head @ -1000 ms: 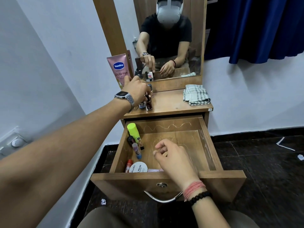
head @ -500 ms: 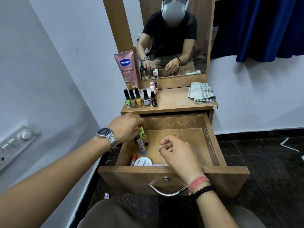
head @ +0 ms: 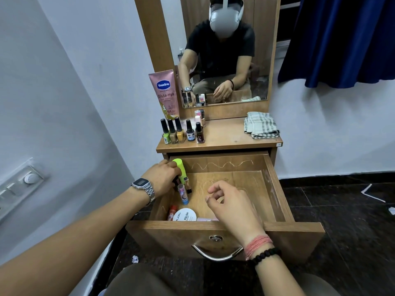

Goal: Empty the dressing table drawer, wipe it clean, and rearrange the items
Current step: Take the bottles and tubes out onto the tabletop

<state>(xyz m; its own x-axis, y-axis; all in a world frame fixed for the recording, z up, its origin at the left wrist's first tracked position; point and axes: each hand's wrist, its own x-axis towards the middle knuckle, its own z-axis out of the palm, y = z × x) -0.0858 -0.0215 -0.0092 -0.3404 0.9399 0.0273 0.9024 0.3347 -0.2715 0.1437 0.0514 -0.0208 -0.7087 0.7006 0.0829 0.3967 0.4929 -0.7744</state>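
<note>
Our hands worked in the open wooden drawer (head: 275,189).
Our left hand (head: 162,178) gripped the lime-green plastic tube (head: 180,170); our right hand (head: 233,204) hovered beside it, loosely curled, holding nothing.

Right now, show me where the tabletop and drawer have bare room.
Tabletop: free between the polish bottles and the cloth. Drawer: bare floor right of the green tube, partly under the right hand. The drawer's left side is crowded, with the left hand there.
</note>
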